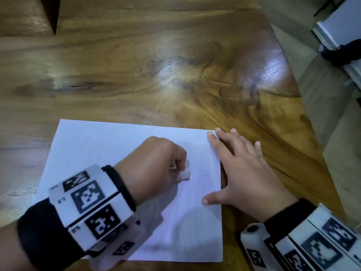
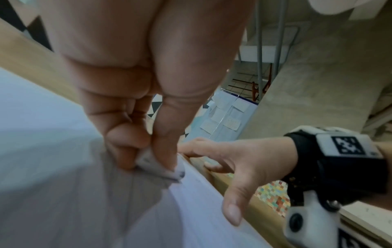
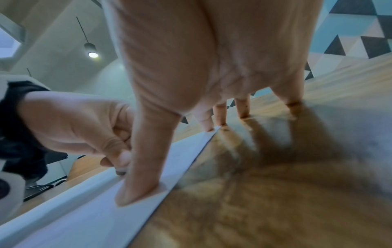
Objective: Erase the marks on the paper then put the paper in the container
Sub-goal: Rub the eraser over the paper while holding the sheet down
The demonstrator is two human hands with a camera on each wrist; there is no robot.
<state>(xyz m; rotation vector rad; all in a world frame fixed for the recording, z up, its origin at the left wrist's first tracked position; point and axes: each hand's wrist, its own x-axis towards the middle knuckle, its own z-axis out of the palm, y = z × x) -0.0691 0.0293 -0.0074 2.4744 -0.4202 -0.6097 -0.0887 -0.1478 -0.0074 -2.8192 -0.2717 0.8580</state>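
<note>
Paper (image 1: 101, 153): white sheet lying flat on the wooden table (image 1: 136, 65), lower centre of the head view.
Left hand (image 1: 154, 165): fingers curled, pinching a small white eraser (image 1: 185, 174) whose tip touches the sheet near its right edge.
Marks (image 1: 206, 175): faint short dark strokes just right of the eraser.
Right hand (image 1: 242, 171): fingers spread and straight; thumb and forefinger press the sheet's right edge, the other fingers on the table.
</note>
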